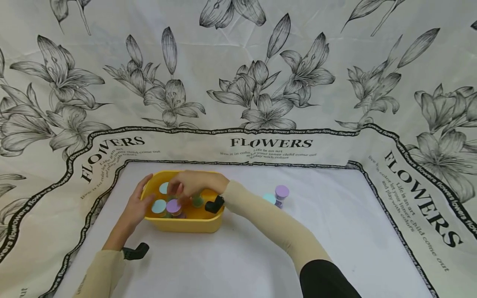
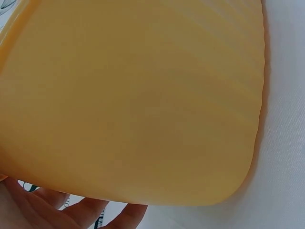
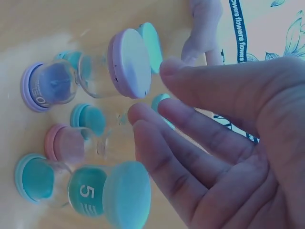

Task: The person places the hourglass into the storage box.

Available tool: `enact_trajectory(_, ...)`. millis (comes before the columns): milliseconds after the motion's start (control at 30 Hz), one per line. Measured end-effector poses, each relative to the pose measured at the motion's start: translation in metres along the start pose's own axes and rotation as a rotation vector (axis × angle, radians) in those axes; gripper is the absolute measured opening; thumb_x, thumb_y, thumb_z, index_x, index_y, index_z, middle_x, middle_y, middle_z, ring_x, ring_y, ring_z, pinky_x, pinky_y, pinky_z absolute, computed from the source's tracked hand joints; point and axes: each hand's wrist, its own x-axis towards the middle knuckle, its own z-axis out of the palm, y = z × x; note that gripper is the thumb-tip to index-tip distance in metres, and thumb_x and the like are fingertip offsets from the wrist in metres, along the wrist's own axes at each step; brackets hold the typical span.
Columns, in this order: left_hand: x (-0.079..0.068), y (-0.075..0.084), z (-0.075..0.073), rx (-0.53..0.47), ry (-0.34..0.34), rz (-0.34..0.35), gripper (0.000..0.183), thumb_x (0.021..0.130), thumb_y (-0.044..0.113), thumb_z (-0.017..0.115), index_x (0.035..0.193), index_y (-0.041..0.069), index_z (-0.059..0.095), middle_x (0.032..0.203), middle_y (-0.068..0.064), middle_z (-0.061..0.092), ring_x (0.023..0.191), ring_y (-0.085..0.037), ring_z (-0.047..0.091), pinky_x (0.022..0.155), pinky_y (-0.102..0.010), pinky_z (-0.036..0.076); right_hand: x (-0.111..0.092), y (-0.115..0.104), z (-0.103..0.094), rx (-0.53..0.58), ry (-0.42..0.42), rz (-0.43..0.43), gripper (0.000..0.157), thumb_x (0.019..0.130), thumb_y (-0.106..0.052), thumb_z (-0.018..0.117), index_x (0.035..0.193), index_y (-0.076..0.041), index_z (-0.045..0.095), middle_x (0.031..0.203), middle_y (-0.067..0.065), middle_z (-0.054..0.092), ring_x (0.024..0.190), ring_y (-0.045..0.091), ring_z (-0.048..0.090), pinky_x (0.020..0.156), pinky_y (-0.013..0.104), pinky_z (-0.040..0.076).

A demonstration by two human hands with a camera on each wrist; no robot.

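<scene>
A yellow plastic tub (image 1: 182, 225) stands on the white cloth with several small sand timers inside. My left hand (image 1: 138, 203) grips the tub's left end, thumb over the rim and fingers along the outside wall. Inside the tub is my right hand (image 1: 195, 182), thumb and fingers spread apart with nothing between them. Just beyond those fingertips, in the right wrist view, stands a purple-capped sand timer (image 3: 132, 63). Near it are a teal sand timer (image 3: 88, 191) marked 5 and a pink sand timer (image 3: 66, 144). The left wrist view is mostly filled by the tub's outer wall (image 2: 143, 95).
Right of the tub, partly behind the right forearm, are a purple-capped sand timer (image 1: 282, 191) and one with a light blue cap (image 1: 269, 198). A flower-printed cloth (image 1: 246, 103) rises behind and at both sides of the white surface (image 1: 335, 215).
</scene>
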Motion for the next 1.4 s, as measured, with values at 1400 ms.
enact_trajectory(1400, -0.004, 0.003, 0.0, -0.004, 0.004, -0.027, 0.07, 0.11, 0.017, 0.042, 0.167, 0.034, 0.006, 0.175, -0.01, 0.003, 0.157, -0.049, 0.009, 0.121, -0.073, 0.015, -0.22, 0.034, -0.003, 0.279, 0.959, 0.022, 0.047, 0.095, -0.012, 0.073, 0.14, -0.008, 0.061, 0.134, 0.012, 0.066, 0.124, 0.03, 0.063, 0.102, 0.036, 0.056)
